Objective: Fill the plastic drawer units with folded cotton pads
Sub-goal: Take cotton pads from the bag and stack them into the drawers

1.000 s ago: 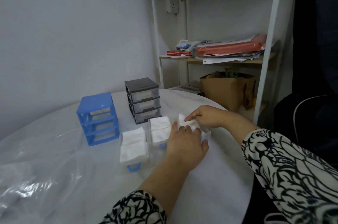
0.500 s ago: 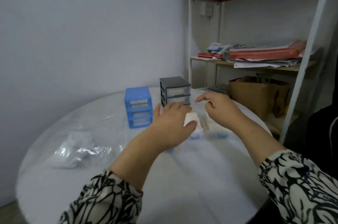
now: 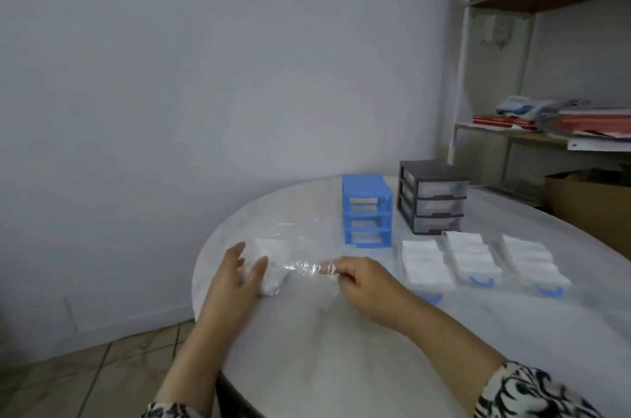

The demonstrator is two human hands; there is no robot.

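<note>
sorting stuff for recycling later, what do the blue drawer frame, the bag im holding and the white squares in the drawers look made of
Blue drawer frame: looks like rigid moulded plastic, opaque, with a slight sheen and crisp edges.
Bag: thin clear plastic film, judging by its crinkles and bright glints; the right hand pinches it.
White squares: soft matte white, likely cotton, though the blur hides any fibre.

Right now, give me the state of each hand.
Left hand: open, fingers resting on the plastic bag of pads.
Right hand: pinching the bag's edge.
</note>
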